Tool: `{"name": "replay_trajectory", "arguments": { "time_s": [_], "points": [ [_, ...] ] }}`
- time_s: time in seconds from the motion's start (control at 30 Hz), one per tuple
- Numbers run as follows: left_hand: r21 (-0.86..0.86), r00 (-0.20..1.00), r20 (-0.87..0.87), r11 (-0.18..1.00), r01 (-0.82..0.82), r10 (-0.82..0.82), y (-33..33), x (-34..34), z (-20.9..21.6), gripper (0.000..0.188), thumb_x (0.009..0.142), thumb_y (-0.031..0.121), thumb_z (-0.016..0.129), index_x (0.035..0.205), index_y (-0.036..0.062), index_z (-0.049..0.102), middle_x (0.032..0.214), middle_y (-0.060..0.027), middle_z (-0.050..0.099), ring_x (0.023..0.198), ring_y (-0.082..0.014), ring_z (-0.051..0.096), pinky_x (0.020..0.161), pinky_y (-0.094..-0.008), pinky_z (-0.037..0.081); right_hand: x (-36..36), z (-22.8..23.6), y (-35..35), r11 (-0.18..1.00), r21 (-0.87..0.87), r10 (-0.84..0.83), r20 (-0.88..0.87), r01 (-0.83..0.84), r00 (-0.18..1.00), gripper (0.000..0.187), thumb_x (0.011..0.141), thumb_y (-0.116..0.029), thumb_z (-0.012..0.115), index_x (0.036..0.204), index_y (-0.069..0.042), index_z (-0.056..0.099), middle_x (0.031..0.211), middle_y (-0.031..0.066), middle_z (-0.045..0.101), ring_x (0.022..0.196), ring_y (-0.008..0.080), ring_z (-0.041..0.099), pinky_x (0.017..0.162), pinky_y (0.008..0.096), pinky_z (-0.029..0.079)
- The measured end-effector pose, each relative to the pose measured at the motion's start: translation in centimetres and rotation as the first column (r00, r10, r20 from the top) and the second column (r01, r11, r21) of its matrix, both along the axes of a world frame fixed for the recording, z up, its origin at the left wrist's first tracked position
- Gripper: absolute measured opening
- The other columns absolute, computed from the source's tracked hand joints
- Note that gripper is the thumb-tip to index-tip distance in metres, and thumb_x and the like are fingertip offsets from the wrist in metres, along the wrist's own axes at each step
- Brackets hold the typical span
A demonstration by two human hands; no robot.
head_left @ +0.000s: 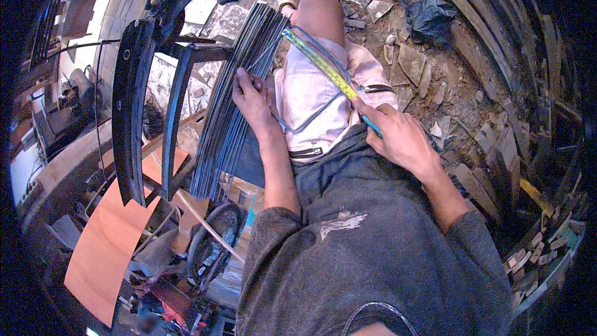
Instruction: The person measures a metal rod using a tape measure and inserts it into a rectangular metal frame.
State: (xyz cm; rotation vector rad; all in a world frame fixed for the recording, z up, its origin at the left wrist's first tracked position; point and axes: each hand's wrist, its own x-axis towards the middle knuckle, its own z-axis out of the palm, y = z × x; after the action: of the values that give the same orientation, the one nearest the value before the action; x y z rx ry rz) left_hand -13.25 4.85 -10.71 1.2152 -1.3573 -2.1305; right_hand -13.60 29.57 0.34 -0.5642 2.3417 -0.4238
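Note:
My right hand [401, 137] is closed round the turquoise end of a long yellow strip with dark marks, which looks like a measuring tape [320, 65]. The strip slants up and left above my lap. Beneath it is a thin blue-grey metal rod bent into a frame [317, 114], resting across my pale shorts. My left hand [253, 98] has curled fingers at the frame's left side and seems to grip it; the fingers partly hide the contact. Just left of that hand lies a thick stack of long thin dark metal rods [227, 102].
Dark metal beams [134, 112] stand left of the rod stack. An orange-brown sheet [109, 252] leans at lower left, near a wheel [213, 236] and clutter. Broken slabs [411, 64] cover the ground ahead. A black plastic bag [429, 20] and wood scraps [532, 258] are on the right.

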Motion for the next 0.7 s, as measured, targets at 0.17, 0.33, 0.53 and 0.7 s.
{"name": "replay_trajectory", "arguments": {
  "time_s": [0.17, 0.33, 0.53, 0.7],
  "points": [
    [-0.03, 0.996, 0.067, 0.998, -0.056, 0.058, 0.1, -0.3, 0.0, 0.034, 0.099, 0.034, 0.049, 0.075, 0.0096, 0.045, 0.059, 0.0029, 0.038, 0.039, -0.0046, 0.03, 0.032, -0.0208, 0.022, 0.1, -0.2, 0.1, 1.0, -0.005, -0.016, 0.021, 0.016, 1.0, 0.064, 0.08, -0.014, 0.06, 0.141, -0.017, 0.042, 0.1, 0.0198, 0.061, 0.086, 0.0378, 0.063, 0.076, 0.046, 0.053],
    [0.006, 1.0, -0.005, 1.0, -0.009, 0.009, 0.1, 0.1, 0.0, 0.034, 0.099, 0.033, 0.049, 0.076, 0.0093, 0.046, 0.059, 0.0031, 0.038, 0.04, -0.004, 0.031, 0.032, -0.0202, 0.023, 0.1, -0.2, 0.1, 1.0, 0.008, -0.013, 0.033, 0.013, 0.999, 0.065, 0.08, -0.014, 0.059, 0.142, -0.017, 0.041, 0.099, 0.0209, 0.061, 0.086, 0.0384, 0.063, 0.076, 0.0468, 0.053],
    [0.012, 1.0, -0.01, 1.0, 0.011, -0.011, -0.1, 0.2, -0.2, 0.033, 0.099, 0.033, 0.049, 0.077, 0.0093, 0.046, 0.059, 0.0034, 0.038, 0.041, -0.0037, 0.031, 0.032, -0.02, 0.024, -0.1, 0.0, -0.2, 0.999, 0.041, -0.015, 0.042, 0.014, 0.999, 0.063, 0.08, -0.014, 0.059, 0.14, -0.017, 0.042, 0.097, 0.0208, 0.062, 0.086, 0.0384, 0.063, 0.076, 0.0474, 0.052],
    [-0.005, 0.999, -0.022, 1.0, 0.025, -0.026, -0.5, 0.5, -0.7, 0.032, 0.098, 0.035, 0.05, 0.075, 0.012, 0.046, 0.058, 0.0034, 0.039, 0.039, -0.0048, 0.033, 0.032, -0.0207, 0.026, -0.4, -0.1, 0.1, 1.0, 0.003, -0.007, 0.026, 0.007, 1.0, 0.062, 0.08, -0.014, 0.059, 0.139, -0.017, 0.043, 0.097, 0.0202, 0.061, 0.086, 0.0383, 0.063, 0.077, 0.0475, 0.052]
  ]
}}
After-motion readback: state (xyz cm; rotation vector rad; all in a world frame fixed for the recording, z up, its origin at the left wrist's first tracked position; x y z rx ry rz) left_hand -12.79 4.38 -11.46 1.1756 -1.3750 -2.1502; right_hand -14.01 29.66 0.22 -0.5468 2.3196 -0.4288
